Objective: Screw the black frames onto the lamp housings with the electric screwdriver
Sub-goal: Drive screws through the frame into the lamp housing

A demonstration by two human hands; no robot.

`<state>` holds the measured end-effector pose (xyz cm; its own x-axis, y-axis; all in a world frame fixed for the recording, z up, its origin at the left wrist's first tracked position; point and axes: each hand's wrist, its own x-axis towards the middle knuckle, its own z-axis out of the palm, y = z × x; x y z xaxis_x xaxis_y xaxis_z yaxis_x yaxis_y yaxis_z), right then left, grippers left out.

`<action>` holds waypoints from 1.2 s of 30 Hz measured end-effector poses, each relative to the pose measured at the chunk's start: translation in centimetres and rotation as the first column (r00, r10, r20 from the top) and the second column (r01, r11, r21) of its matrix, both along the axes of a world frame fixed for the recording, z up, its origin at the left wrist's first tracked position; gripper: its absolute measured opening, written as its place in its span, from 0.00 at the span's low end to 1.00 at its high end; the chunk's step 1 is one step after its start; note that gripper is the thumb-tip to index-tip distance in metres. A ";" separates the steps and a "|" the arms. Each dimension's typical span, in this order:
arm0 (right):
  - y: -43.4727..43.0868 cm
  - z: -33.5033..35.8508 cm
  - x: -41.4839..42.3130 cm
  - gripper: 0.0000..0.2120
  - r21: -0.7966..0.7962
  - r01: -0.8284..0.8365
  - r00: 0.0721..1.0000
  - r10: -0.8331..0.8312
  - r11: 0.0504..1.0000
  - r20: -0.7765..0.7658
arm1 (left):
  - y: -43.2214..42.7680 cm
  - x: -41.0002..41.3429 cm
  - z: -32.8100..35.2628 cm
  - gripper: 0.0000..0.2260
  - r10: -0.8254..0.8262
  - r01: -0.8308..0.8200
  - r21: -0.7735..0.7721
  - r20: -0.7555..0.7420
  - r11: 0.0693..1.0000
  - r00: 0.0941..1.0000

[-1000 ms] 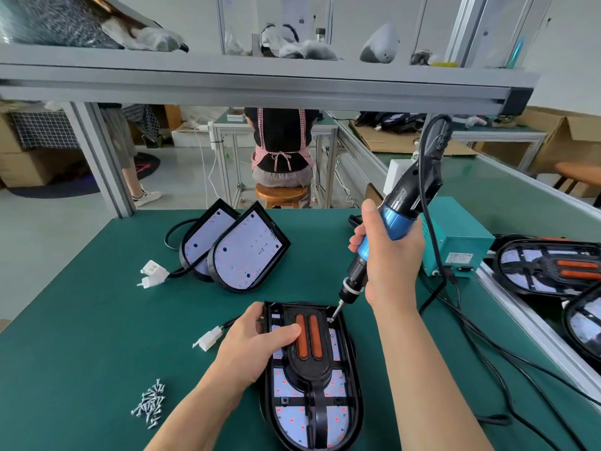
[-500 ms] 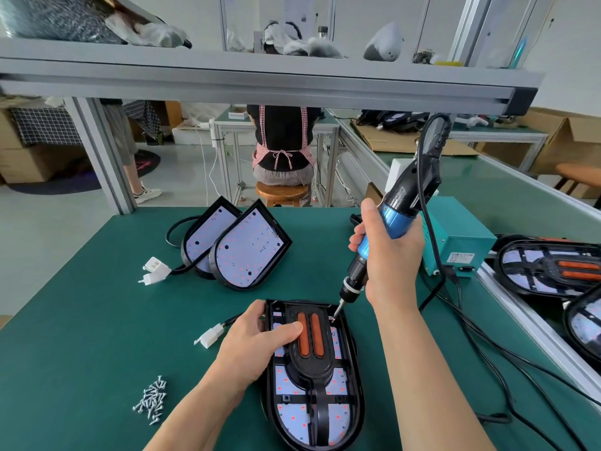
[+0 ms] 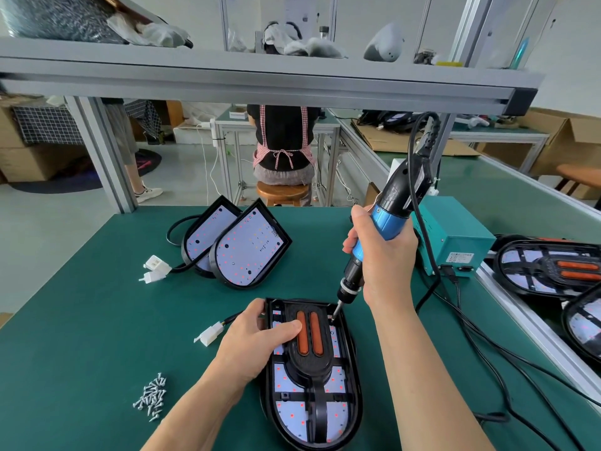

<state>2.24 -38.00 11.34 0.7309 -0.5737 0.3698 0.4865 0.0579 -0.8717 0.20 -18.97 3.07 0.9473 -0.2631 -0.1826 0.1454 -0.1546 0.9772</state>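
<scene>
The black frame [image 3: 317,364] lies seated on a lamp housing [image 3: 357,385] at the near centre of the green table [image 3: 81,320], with its two orange strips [image 3: 314,333] toward the far end. The left hand [image 3: 257,343] grips the lamp housing at its far left corner, thumb laid across the frame beside the strips and fingers curled over the edge. The right hand [image 3: 385,258] is wrapped round the blue grip of the electric screwdriver [image 3: 387,219], which tilts up to the right; its bit touches the frame's far right corner. A white connector [image 3: 208,334] lies just left of the housing, and a pile of screws [image 3: 152,397] sits near left. Two bare housings [image 3: 248,252] lean together at the far left. A teal power box [image 3: 455,236] stands right of the screwdriver.
</scene>
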 end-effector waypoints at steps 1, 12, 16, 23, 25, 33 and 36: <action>0.1 0.0 0.0 0.08 -0.009 0.001 1.000 -0.001 1.000 0.007 | 0.0 0.0 0.0 0.20 -0.001 0.001 -0.003 0.002 1.000 1.000; -0.4 -0.6 0.1 0.08 -0.044 -0.085 0.996 0.087 0.995 0.037 | 0.0 0.2 -0.4 0.21 -0.005 0.005 -0.007 0.000 1.000 1.000; -0.2 -0.6 0.1 0.07 -0.068 -0.190 0.979 0.194 0.979 0.065 | 0.0 0.3 -0.3 0.17 -0.008 0.008 -0.015 -0.013 1.000 1.000; -1.6 -1.0 0.1 0.09 0.022 -0.171 0.984 0.170 0.985 0.055 | 0.1 0.1 -0.3 0.17 0.001 -0.001 -0.013 -0.013 1.000 1.000; -2.0 -1.0 -0.1 0.09 0.052 -0.164 0.985 0.161 0.985 0.066 | 0.1 0.1 -0.2 0.19 -0.002 0.002 -0.009 -0.009 1.000 1.000; -3.9 -0.2 -1.6 0.05 0.347 -0.245 0.956 0.165 0.905 0.245 | 0.0 -0.2 0.5 0.23 0.012 -0.012 0.005 -0.014 1.000 1.000; -4.2 -0.8 -2.2 0.06 0.554 -0.190 0.978 0.105 0.810 0.182 | 0.1 -0.2 0.5 0.17 0.013 -0.013 0.012 -0.005 1.000 1.000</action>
